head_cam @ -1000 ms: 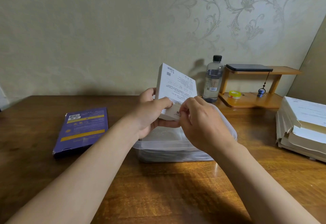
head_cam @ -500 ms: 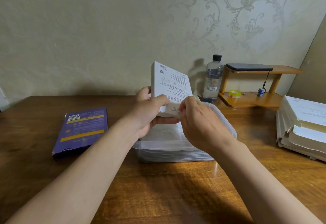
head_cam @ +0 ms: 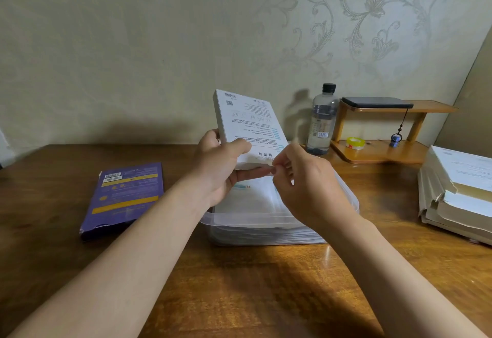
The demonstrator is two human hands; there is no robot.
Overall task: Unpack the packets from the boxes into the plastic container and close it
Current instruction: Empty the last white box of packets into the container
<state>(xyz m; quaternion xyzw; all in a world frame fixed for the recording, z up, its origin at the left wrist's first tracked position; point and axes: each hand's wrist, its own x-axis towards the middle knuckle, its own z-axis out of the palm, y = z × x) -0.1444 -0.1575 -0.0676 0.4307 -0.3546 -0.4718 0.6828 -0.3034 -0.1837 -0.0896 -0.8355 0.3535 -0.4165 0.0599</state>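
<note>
The left hand [head_cam: 221, 170] grips a white box [head_cam: 250, 127] just above the open container [head_cam: 253, 222], thumb curled over the printed face and fingers wrapped under the lower end. The box stands nearly upright with its long axis running up and leaning a little to the left. Its lower end sits in the hands, its top end points toward the wall, and the print on the face reads upside down from here. The right hand [head_cam: 306, 186] is at the lower right corner, its thumb and forefinger pressed together in a pinch on the box's bottom edge and the other fingers curled. Exactly what they pinch there is too small to tell. White packets [head_cam: 255, 199] lie stacked inside the clear container, which sits mid-tabletop [head_cam: 239, 284]. A purple box [head_cam: 125, 196] lies flat to the left, well apart, its long axis running away toward the wall. At the back right stand a bottle [head_cam: 320, 122] and a small wooden shelf [head_cam: 378, 151], with a pile of papers [head_cam: 458, 194] at the right edge.
</note>
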